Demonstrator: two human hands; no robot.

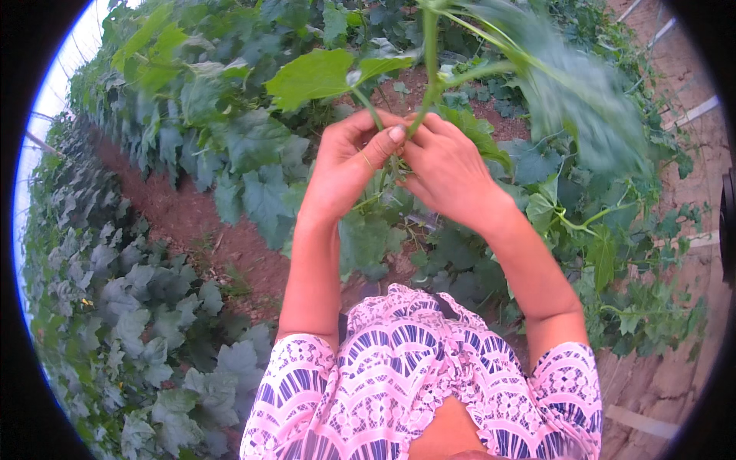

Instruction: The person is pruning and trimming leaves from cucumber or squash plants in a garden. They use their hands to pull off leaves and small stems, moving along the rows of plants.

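Observation:
My left hand (pixel 353 158) and my right hand (pixel 445 164) meet in the middle of the view, their fingertips close together around a green vine stem (pixel 430 63). The stem rises above the hands and branches near the top. The left thumb and fingers pinch at the stem and a thin leaf stalk, which bears a bright green lobed leaf (pixel 313 79) at the upper left. Curled around the stem's lower part are the right fingers, which hide some of it. A large leaf (pixel 586 98) at the upper right is blurred.
Leafy vines surround the hands. A bare soil path (pixel 190 213) runs at the left beside another dense row of leafy plants (pixel 144 333). Tendrils and a loose-looking shoot (pixel 581 225) lie right of the right forearm. Along the right edge is a brown surface with pale strips (pixel 644 422).

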